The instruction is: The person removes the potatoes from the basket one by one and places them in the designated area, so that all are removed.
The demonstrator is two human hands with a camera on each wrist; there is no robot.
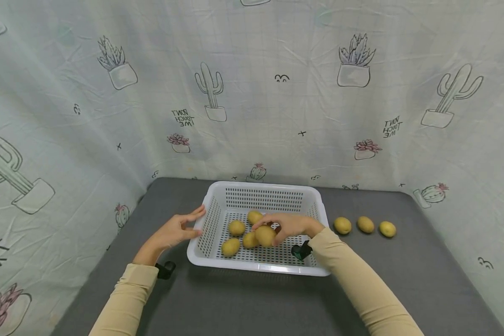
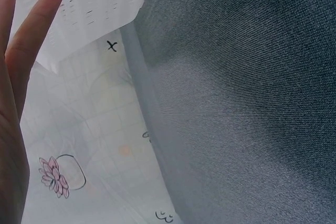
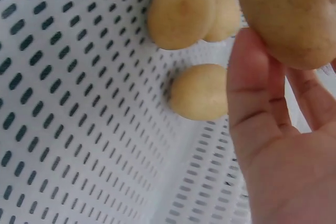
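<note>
My right hand (image 1: 291, 225) is over the white basket (image 1: 258, 267), its thumb and fingers gripping a potato (image 1: 265, 236). In the right wrist view the held potato (image 3: 294, 17) fills the top right corner, with the thumb against its underside. Several other potatoes (image 1: 230, 247) lie on the basket's slotted floor, to the left of and behind the held one. My left hand (image 1: 174, 232) is at the basket's left rim, fingers extended and spread, fingertips right at the edge. The left wrist view shows two straight fingers in front of the basket's perforated wall (image 2: 89, 3).
To the right of the basket, three potatoes (image 1: 365, 224) form a row on the grey-covered table (image 1: 243, 303). A pale curtain (image 1: 252, 116) printed with potted plants hangs behind and along the sides of the table. Dark wrist-worn devices (image 1: 165, 270) are on both wrists.
</note>
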